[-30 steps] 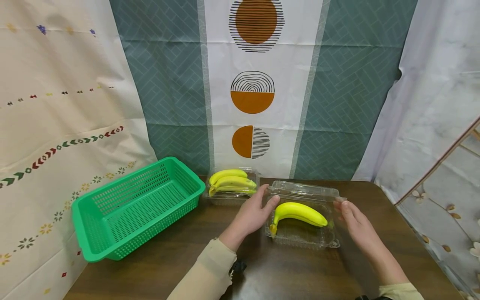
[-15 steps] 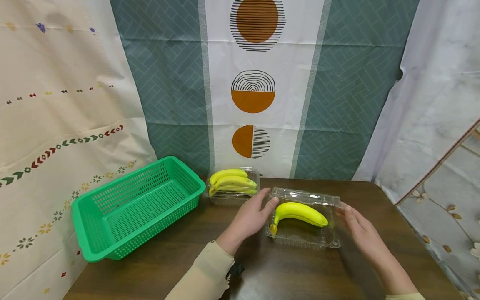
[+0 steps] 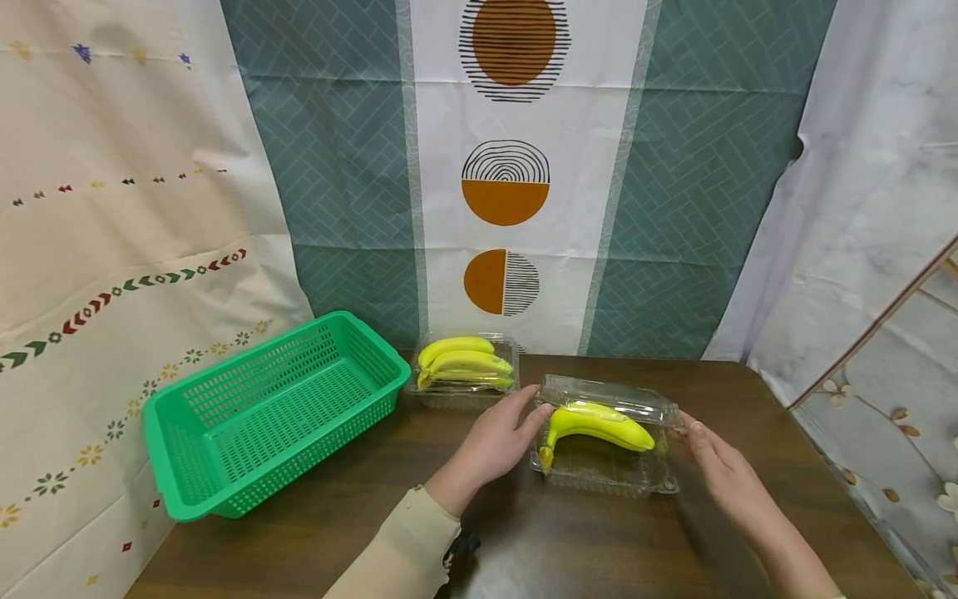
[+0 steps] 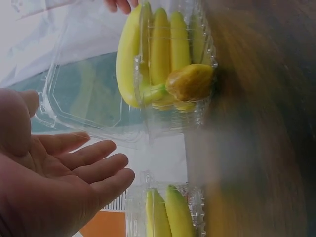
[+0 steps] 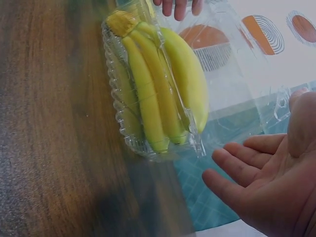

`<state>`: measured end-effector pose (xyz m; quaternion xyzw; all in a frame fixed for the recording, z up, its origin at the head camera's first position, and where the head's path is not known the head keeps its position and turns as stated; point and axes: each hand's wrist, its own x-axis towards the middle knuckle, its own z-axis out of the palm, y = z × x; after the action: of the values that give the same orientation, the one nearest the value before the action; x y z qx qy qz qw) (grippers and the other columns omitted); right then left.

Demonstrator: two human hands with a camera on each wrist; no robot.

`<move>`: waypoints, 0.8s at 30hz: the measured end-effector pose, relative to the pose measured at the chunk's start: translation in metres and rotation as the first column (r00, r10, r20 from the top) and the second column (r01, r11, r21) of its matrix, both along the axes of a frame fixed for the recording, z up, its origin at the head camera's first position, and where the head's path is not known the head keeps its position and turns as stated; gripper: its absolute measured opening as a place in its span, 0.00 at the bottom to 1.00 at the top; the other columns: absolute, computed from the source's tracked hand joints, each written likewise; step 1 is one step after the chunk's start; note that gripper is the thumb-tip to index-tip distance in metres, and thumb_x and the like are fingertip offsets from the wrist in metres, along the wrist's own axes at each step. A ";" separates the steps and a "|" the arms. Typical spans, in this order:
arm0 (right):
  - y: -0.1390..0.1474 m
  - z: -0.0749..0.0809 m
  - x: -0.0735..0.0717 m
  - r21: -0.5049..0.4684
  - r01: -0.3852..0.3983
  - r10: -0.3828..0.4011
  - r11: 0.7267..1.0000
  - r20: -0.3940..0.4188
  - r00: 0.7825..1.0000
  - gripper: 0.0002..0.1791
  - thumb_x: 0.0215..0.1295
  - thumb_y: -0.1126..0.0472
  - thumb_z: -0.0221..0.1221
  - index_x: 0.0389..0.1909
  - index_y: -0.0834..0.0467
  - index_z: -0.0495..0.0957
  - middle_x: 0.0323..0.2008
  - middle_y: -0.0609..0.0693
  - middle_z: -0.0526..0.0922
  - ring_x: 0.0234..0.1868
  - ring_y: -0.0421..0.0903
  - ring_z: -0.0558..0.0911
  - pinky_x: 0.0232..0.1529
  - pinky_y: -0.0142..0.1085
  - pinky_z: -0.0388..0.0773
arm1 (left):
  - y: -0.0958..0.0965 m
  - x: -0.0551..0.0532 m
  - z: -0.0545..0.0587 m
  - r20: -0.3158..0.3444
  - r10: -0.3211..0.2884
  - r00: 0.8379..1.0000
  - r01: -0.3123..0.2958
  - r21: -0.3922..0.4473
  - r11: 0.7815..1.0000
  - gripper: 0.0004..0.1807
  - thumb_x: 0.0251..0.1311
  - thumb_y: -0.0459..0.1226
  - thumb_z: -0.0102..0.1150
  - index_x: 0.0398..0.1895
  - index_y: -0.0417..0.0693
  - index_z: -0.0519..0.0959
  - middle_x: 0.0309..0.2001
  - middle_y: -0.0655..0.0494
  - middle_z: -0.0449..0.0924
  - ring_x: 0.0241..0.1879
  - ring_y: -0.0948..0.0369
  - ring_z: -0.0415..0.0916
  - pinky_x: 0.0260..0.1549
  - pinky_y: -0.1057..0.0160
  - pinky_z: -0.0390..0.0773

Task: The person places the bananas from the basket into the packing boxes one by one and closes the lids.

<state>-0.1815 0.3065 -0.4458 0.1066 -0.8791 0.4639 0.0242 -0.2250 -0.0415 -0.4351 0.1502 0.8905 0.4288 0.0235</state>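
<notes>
A bunch of yellow bananas (image 3: 602,428) lies in a clear plastic clamshell box (image 3: 599,476) on the table. The box's hinged lid (image 3: 629,403) leans forward over the back of the bunch, partly raised. At the lid's left corner, my left hand (image 3: 488,445) holds it with the thumb in front and the fingers behind. My right hand (image 3: 724,472) does likewise at the right corner. Both wrist views show the fingers nearly straight, with the thumb tips at the lid's corners. The stem (image 4: 190,83) points toward the left hand's side.
Behind the left hand, a second clear box (image 3: 515,366) holds more bananas (image 3: 464,363). A green perforated basket (image 3: 280,481) stands at the left of the brown wooden table (image 3: 584,557). Patterned cloth (image 3: 359,166) hangs along the back and both sides.
The lid has swung forward and down, from standing up behind the bananas to overlapping their upper edge. Both hands have come slightly down with it; the bananas and box base stay put.
</notes>
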 end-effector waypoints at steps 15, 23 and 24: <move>0.000 -0.007 0.005 0.029 0.001 -0.001 1.000 -0.010 1.000 0.35 0.95 0.48 0.34 0.85 0.71 0.58 0.79 0.73 0.66 0.73 0.73 0.73 0.57 0.16 0.66 | -0.004 0.011 -0.008 -0.052 -0.044 0.998 0.039 -0.088 0.995 0.40 0.84 0.63 0.49 0.87 0.50 0.66 0.83 0.52 0.67 0.81 0.49 0.65 0.77 0.41 0.67; -0.001 -0.006 0.009 0.109 0.032 -0.040 0.994 0.070 0.997 0.38 0.93 0.42 0.40 0.87 0.66 0.56 0.82 0.71 0.63 0.79 0.74 0.64 0.69 0.72 0.66 | -0.006 0.013 -0.013 -0.051 -0.061 0.997 0.054 -0.126 0.991 0.40 0.83 0.63 0.52 0.86 0.50 0.66 0.83 0.53 0.66 0.81 0.51 0.65 0.77 0.42 0.68; -0.001 -0.005 0.009 0.111 0.031 -0.040 0.993 0.083 0.996 0.39 0.93 0.41 0.41 0.87 0.66 0.56 0.82 0.71 0.62 0.79 0.75 0.64 0.69 0.73 0.66 | -0.006 0.013 -0.013 -0.054 -0.064 0.996 0.056 -0.132 0.990 0.40 0.83 0.63 0.52 0.86 0.50 0.66 0.83 0.53 0.67 0.81 0.51 0.66 0.76 0.42 0.68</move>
<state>-0.1720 0.3055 -0.4512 0.0724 -0.9053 0.4184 -0.0108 -0.2123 -0.0472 -0.4482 0.1875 0.9121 0.3640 0.0202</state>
